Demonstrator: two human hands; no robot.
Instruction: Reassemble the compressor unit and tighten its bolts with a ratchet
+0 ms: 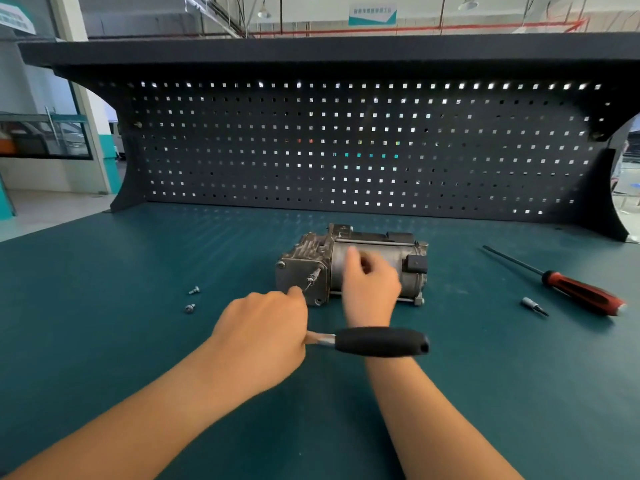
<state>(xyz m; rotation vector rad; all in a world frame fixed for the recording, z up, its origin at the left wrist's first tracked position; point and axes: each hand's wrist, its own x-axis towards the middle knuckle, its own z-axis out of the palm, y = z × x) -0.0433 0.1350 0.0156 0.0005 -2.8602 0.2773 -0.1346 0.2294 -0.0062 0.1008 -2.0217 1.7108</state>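
Note:
A grey metal compressor unit (pixel 349 265) lies on its side in the middle of the green bench. My left hand (pixel 263 336) is shut on the head end of a ratchet (pixel 379 341), whose black handle sticks out to the right. A thin bit runs from that hand to a bolt (pixel 313 276) on the unit's left end plate. My right hand (pixel 372 284) rests on the unit's cylindrical body, fingers spread over it and slightly blurred. Two loose bolts (pixel 191 299) lie on the mat to the left of the unit.
A red-and-black screwdriver (pixel 568 285) lies at the right, with a small socket bit (pixel 533 305) just in front of it. A dark pegboard back panel (pixel 346 143) stands behind the bench top (pixel 104 271).

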